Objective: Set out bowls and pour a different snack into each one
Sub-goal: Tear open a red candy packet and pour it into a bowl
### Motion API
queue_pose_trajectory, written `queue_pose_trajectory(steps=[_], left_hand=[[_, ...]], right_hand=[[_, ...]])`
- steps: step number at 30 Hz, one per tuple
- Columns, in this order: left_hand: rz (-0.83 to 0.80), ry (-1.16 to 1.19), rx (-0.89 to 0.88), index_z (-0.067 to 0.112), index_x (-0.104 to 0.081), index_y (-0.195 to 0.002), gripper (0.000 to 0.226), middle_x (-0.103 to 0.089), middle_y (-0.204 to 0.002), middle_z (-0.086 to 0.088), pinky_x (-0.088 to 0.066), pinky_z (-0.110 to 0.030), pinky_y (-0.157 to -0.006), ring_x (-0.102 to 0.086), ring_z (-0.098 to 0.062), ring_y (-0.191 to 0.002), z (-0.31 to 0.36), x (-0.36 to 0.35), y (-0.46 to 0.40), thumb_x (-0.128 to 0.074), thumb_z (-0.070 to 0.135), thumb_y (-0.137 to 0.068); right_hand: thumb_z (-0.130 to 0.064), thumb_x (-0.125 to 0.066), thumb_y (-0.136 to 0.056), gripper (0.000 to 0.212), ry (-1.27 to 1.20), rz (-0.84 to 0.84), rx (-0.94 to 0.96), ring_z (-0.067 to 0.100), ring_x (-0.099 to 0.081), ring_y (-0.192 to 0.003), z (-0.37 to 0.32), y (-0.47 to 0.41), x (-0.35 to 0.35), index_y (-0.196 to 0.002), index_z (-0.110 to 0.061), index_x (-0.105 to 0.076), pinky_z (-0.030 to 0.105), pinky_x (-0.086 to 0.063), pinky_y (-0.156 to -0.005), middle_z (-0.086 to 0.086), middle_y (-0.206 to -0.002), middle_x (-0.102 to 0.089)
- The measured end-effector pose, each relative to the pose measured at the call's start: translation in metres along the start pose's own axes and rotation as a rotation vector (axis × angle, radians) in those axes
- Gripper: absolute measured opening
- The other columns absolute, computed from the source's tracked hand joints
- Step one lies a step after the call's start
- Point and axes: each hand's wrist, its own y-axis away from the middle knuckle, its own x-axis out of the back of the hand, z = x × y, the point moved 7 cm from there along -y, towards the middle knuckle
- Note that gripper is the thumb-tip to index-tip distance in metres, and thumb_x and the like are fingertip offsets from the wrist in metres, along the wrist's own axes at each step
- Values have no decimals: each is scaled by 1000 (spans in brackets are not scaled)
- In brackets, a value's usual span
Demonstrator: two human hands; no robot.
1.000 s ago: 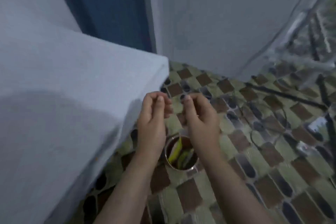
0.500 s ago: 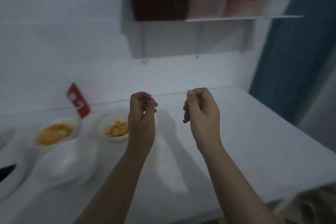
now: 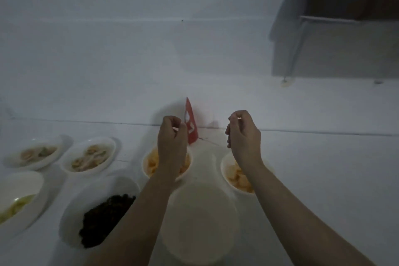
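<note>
Seven bowls now in view on the white surface; one second back the head camera was looking at a patterned floor with a small cup of wrappers between the hands, half a second back it was swinging over the surface edge. So the view has come back to the work area, likely after binning a wrapper. Left hand (image 3: 172, 136) and right hand (image 3: 243, 136) hang above the bowls in the same pose as before: fingers curled, tips near the thumbs, nothing visibly held, though lighting is dim and I can't rule out a scrap. Empty bowl (image 3: 200, 222) sits at 6 o'clock, between the forearms. Orange snack bowl (image 3: 151, 165) is under the left wrist, pale chip bowl (image 3: 234, 176) under the right. Dark snack bowl (image 3: 101, 211) at 8 o'clock, yellow snack bowl (image 3: 19, 198) far at 9, two more filled bowls (image 3: 90, 155) (image 3: 34, 153) at 10. Red packet (image 3: 191, 124) stands at 12 against the wall. Judgement: six filled, one left, so nearly done; next snack needs fetching, none is in hand.
</note>
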Motion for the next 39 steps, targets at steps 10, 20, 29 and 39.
queue_pose_trajectory(steps=[10, 20, 29, 39], left_hand=[[-476, -535, 178, 8, -56, -96, 46, -60, -92, -7, -46, -35, -82, -59, -27, -92, -71, -81, -142, -40, 52, -96], [-528, -418, 104, 9, -56, -79, 22, -65, -90, -11, -45, -33, -73, -60, -26, -85, -73, -95, -150, -40, 16, -92], [-403, -18, -30, 15, -38, -67, 27, -39, -61, 4, -32, -27, -59, -38, -12, -58, 36, -54, -73, -43, 16, -93], [-583, 107, -116, 5, -51, -82, 27, -55, -78, -15, -47, -33, -67, -51, -19, -69, 133, -58, 84, -41, 23, -99]], right_hand=[[-22, -45, -102, 17, 223, -47, -15, 16, -49, -53, 60, -74, -80, -91, -14, -55, 37, -45, -53, 11, -72, -65], [-22, -48, -100, 18, 236, -35, -23, 31, -60, -61, 65, -87, -93, -88, -13, -58, 49, -55, -60, 4, -72, -65], [-21, -51, -97, 15, 91, 75, 1, 13, -55, -56, 3, -53, -31, -86, -16, -61, 42, -57, -60, 0, -67, -63], [-21, -52, -97, 19, 109, 44, -55, 7, -52, -51, -38, 54, 98, -82, -17, -62, 24, -46, -53, 0, -68, -66]])
